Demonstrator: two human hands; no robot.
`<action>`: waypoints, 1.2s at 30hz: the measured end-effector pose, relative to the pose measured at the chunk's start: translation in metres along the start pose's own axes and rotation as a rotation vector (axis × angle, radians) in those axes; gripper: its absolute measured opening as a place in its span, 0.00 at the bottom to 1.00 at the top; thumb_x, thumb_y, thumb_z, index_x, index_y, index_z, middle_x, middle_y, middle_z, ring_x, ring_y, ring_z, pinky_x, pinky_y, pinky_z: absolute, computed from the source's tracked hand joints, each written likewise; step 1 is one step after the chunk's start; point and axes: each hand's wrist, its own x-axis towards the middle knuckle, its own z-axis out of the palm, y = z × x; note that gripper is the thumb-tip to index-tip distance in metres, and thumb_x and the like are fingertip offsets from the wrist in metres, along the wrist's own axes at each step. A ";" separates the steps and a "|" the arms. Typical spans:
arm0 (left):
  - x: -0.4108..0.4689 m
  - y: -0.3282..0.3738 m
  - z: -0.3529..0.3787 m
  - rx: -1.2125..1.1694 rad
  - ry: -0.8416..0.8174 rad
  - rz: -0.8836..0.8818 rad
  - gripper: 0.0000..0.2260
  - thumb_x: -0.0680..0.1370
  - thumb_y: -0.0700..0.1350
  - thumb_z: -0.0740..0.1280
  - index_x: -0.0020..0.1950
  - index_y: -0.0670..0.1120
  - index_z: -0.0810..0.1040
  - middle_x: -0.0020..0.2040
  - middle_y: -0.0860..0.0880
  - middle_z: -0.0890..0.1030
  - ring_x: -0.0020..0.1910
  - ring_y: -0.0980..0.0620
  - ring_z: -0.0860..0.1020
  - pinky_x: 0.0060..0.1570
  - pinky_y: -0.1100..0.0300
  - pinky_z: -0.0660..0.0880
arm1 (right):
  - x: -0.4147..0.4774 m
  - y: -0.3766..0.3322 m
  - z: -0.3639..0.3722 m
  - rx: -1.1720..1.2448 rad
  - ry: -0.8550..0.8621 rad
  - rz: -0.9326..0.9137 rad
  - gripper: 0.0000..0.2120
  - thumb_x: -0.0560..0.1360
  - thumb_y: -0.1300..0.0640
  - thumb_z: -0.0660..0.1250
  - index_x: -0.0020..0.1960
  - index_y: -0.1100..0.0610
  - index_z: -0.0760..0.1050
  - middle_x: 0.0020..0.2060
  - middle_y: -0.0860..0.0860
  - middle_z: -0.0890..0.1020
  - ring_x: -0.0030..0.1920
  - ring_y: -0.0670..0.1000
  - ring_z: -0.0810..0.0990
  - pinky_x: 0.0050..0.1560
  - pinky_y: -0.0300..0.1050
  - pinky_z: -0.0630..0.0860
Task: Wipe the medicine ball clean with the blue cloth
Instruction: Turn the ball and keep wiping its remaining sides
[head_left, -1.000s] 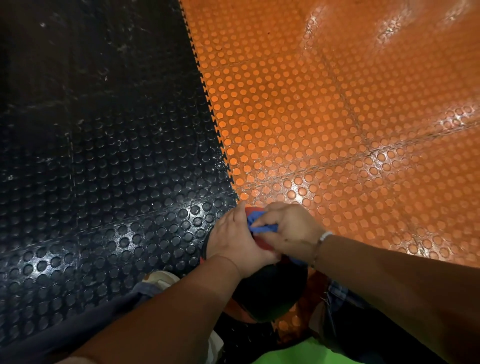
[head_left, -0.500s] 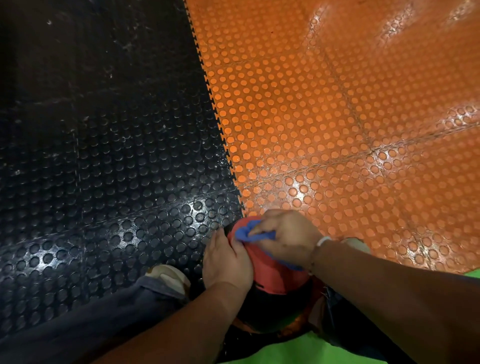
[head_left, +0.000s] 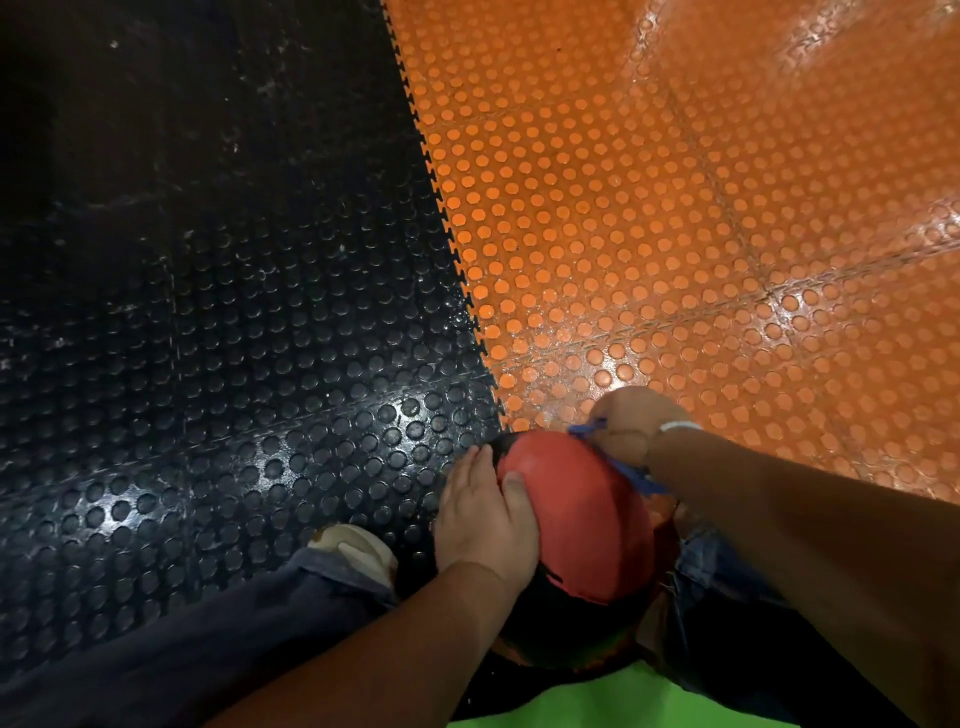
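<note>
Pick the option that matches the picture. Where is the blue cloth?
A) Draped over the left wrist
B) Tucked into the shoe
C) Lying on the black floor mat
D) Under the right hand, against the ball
D: the blue cloth peeks out from under the right hand, which holds it against the medicine ball, while the left hand rests on the ball's other side.

Studded floor (head_left: 234, 322) — interlocking tiles, black left, orange right. Red-and-black medicine ball (head_left: 582, 519) sits at the seam; pale shoe (head_left: 356, 548) on the black side.
</note>
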 end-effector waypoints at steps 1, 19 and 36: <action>0.004 -0.002 -0.004 -0.103 0.034 -0.043 0.19 0.83 0.47 0.54 0.72 0.46 0.68 0.72 0.49 0.68 0.71 0.51 0.63 0.71 0.59 0.57 | 0.006 0.012 0.003 0.001 -0.054 0.058 0.10 0.75 0.50 0.64 0.50 0.54 0.81 0.47 0.53 0.81 0.46 0.52 0.77 0.45 0.41 0.72; 0.043 -0.050 0.003 -0.819 -0.286 -0.612 0.38 0.63 0.78 0.60 0.58 0.53 0.80 0.54 0.46 0.83 0.52 0.42 0.82 0.58 0.46 0.76 | -0.022 0.062 0.062 1.360 -0.135 0.490 0.42 0.49 0.32 0.77 0.55 0.55 0.81 0.49 0.57 0.84 0.50 0.63 0.82 0.56 0.64 0.75; 0.063 -0.008 -0.016 -0.115 0.223 0.152 0.28 0.76 0.58 0.44 0.72 0.54 0.68 0.75 0.54 0.64 0.75 0.53 0.59 0.74 0.48 0.50 | -0.051 -0.040 -0.003 0.107 0.457 -0.680 0.17 0.77 0.44 0.54 0.52 0.45 0.81 0.51 0.46 0.83 0.54 0.51 0.80 0.61 0.50 0.71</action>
